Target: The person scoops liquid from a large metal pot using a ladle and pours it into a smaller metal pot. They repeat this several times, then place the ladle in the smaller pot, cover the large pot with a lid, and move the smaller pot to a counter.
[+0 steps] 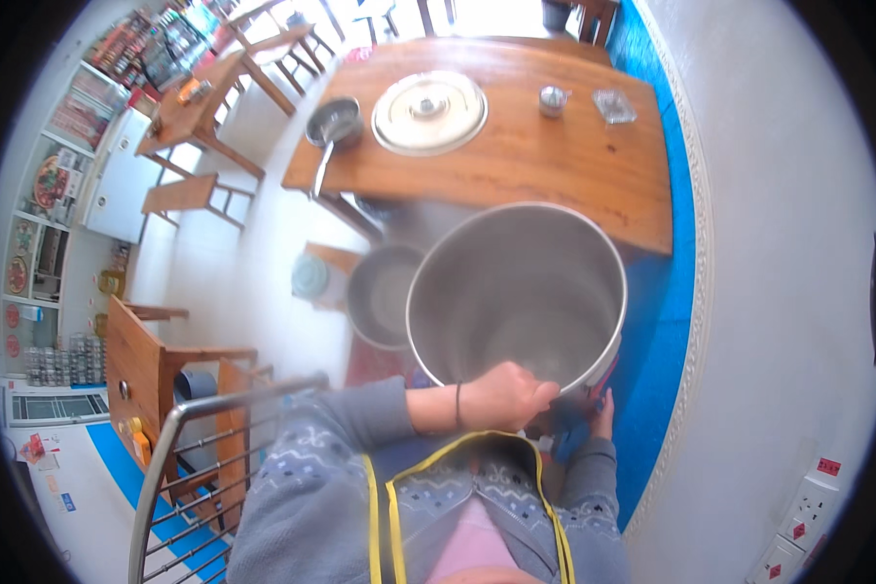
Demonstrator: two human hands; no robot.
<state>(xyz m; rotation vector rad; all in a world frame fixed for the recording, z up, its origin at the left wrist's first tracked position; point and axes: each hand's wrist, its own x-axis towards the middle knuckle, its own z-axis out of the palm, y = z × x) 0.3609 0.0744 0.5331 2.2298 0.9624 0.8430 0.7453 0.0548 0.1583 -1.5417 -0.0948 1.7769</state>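
Observation:
A tall, wide stainless steel pot (511, 285) is before me, tilted so that its mouth faces me. Its grey inner wall shows, and the bottom is hazy. My left hand (507, 398) grips the near rim in a fist, with a dark band around the wrist. Lower and further right, my right hand (604, 417) is at the pot's outer side, beside a red part; its fingers are partly hidden, so its hold is unclear. A wide metal basin (388, 296) sits low behind the pot's left side, partly covered by it.
A wooden table (511, 164) beyond the pot carries a round metal lid (429, 113), a long-handled saucepan (334, 124), a small metal container (552, 101) and a clear plastic tray (614, 106). A metal-barred rack (212, 409) stands left; a wall (766, 255) runs along the right.

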